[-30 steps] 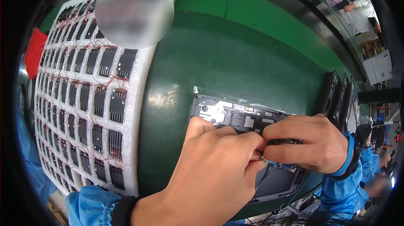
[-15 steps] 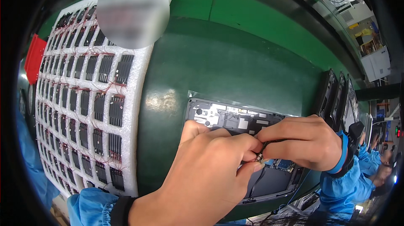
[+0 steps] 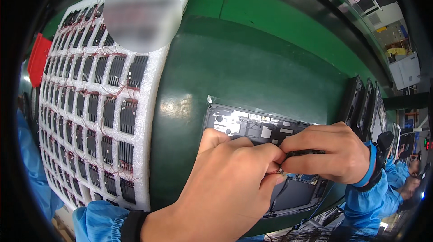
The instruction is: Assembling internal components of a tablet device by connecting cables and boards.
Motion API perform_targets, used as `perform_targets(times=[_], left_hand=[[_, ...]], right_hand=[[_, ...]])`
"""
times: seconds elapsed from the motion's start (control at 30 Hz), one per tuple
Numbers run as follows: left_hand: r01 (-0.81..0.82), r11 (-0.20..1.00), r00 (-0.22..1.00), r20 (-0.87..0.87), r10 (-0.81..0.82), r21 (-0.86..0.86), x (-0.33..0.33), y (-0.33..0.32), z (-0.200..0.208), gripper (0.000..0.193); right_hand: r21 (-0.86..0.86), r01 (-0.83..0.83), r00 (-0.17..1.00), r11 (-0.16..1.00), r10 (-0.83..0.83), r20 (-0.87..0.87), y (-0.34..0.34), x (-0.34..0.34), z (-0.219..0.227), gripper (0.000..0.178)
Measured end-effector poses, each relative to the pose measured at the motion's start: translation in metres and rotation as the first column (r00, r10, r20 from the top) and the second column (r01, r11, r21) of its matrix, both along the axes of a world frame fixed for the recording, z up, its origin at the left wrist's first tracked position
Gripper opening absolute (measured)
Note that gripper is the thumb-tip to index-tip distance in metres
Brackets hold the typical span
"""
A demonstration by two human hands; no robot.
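An opened dark grey device casing (image 3: 234,127), flat like a tablet or laptop, lies on the green mat with its inside facing up. Over its middle my left hand (image 3: 230,165) is closed, thumb and forefinger pinching a small cable connector (image 3: 280,170). My right hand (image 3: 331,154) comes from the right, its fingertips pinched together at the same connector, which they mostly hide. A blue circuit board (image 3: 303,178) shows below the right fingers. A thin dark cable (image 3: 280,192) runs down beside a grey, flat rectangular part (image 3: 295,195) in the casing.
At left, a white foam tray (image 3: 155,86) holds rows of black, finned parts with thin red wires. A red bin (image 3: 39,59) stands beyond it. Several dark casings (image 3: 356,100) stand upright at right. A blue cord (image 3: 322,203) lies near the casing's lower right corner.
The view has shifted slightly, so casing and tray sit a little further right. My fingertips have closed in tighter around the connector, hiding more of it.
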State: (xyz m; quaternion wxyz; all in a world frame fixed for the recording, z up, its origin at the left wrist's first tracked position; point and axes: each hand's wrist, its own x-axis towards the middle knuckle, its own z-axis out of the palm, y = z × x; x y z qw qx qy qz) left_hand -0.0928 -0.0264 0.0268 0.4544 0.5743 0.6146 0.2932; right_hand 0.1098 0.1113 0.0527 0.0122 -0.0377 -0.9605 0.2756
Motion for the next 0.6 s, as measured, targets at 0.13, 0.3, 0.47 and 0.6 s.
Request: perform_targets(times=[0.13,0.3,0.47,0.6], left_hand=[[-0.024,0.996,0.999,0.033,0.021,0.082,0.002,-0.003,-0.007,0.020],[-0.040,0.998,0.999,0.027,0.039,0.038,0.004,-0.002,0.002,0.020],[-0.060,0.987,0.928,0.356,0.109,-0.146,-0.001,0.003,0.008,0.017],[-0.041,0.972,0.953,0.284,0.108,-0.231,0.001,0.006,0.018,0.018]], right_hand=[[-0.006,0.002,1.000,1.000,-0.002,-0.010,0.000,0.000,-0.001,0.027],[0.003,0.004,1.000,1.000,-0.004,-0.021,-0.001,0.003,-0.002,0.027],[0.019,0.006,0.998,1.000,-0.005,-0.056,-0.003,0.000,-0.005,0.027],[0.033,0.076,0.992,0.997,-0.073,-0.100,-0.005,0.007,0.001,0.031]])
